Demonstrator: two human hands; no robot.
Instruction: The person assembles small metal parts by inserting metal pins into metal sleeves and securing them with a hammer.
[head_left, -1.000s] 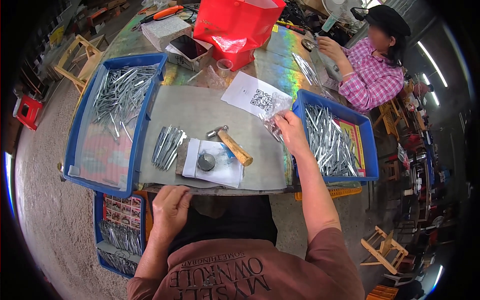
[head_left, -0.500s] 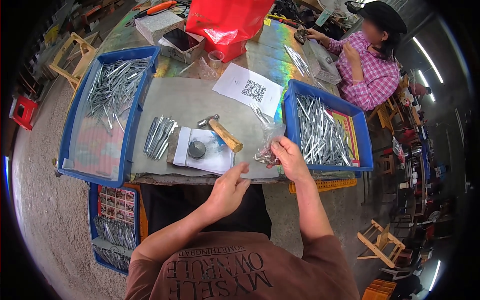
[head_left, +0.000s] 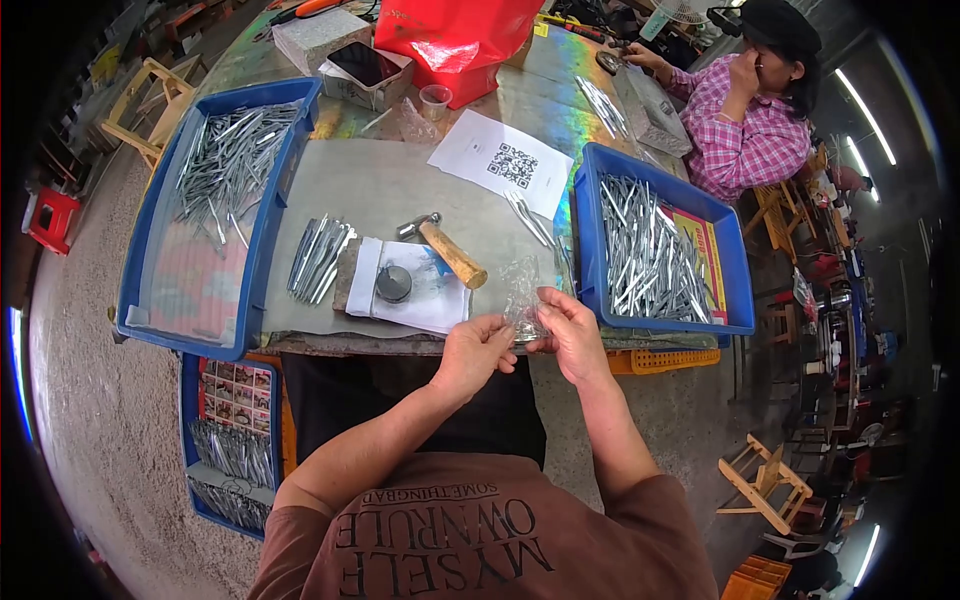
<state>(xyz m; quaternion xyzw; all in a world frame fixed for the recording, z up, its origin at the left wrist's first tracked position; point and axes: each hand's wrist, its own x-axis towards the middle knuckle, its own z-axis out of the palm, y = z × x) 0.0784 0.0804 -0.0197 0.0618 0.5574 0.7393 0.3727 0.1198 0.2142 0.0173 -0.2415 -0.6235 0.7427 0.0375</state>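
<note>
The person's right hand (head_left: 574, 338) pinches a crumpled clear plastic bag (head_left: 522, 292) between thumb and fingers at the near edge of the table, right of the wooden-handled metal hammer (head_left: 443, 250). The left hand (head_left: 474, 355) has its fingers drawn together at the bag's lower left edge; whether they grip it cannot be told. Beyond the bag, slim silvery metal pieces (head_left: 528, 218) lie partly over a white printed sheet (head_left: 478, 150), near a blue plastic tray (head_left: 742, 290)
</note>
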